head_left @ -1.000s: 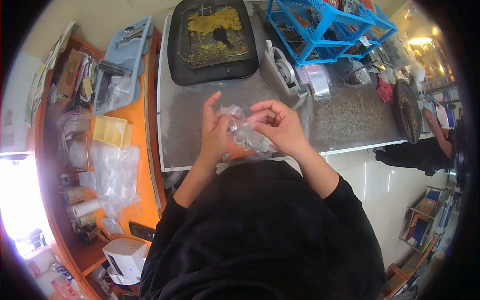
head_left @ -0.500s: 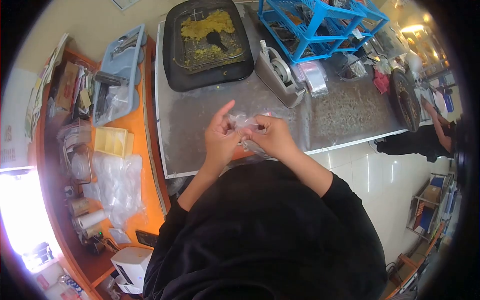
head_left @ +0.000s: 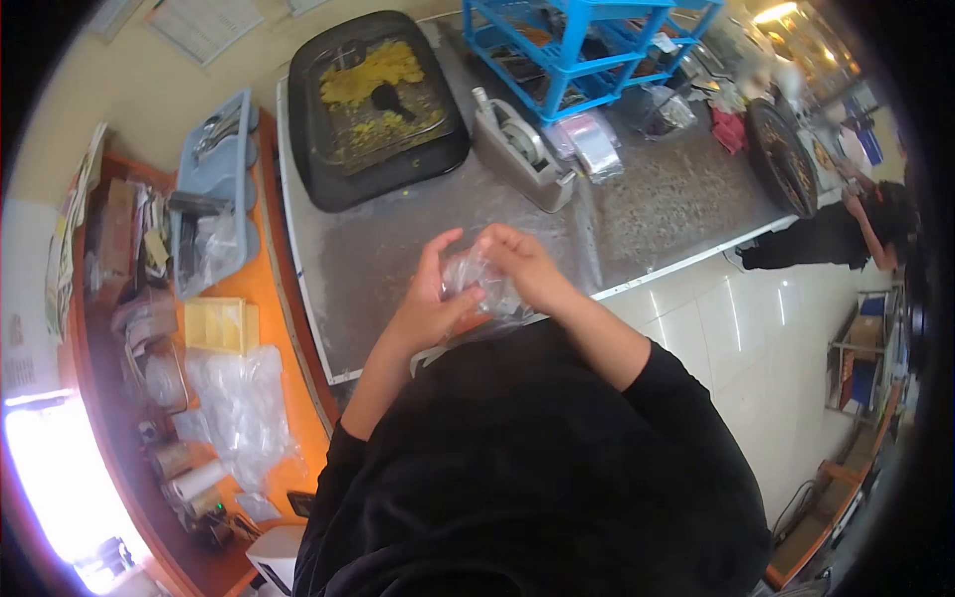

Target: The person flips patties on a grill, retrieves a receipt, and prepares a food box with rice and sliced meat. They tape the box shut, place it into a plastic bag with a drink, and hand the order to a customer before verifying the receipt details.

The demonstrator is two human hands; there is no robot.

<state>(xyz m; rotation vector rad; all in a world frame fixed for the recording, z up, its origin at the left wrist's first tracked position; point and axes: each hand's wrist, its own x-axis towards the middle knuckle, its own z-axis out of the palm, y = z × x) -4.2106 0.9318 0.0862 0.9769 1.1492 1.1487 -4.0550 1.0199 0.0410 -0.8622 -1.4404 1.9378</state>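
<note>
A crumpled clear plastic bag (head_left: 468,274) is between my two hands, just above the front edge of the grey worktop. My left hand (head_left: 430,306) cups it from the left, the thumb pressed on the plastic and a finger pointing up. From the right, my right hand (head_left: 527,271) has its curled fingers closed at the top of the bag. Whether anything is inside the bag, I cannot make out. Beyond my hands stands a grey tape dispenser (head_left: 522,149), with a stack of small clear bags (head_left: 594,149) beside it.
A black tray (head_left: 323,184) with yellow food and a black scoop lies at the back left. Blue tiered racks (head_left: 567,70) stand behind the dispenser. Left, an orange counter (head_left: 282,328) bears a cutlery tray (head_left: 244,184) and plastic bags (head_left: 244,398). Another person (head_left: 826,234) works far right.
The view has shifted, so the table items sit further left. My right hand's fingers have risen to the top of the bag, and more of the clear plastic shows between my hands.
</note>
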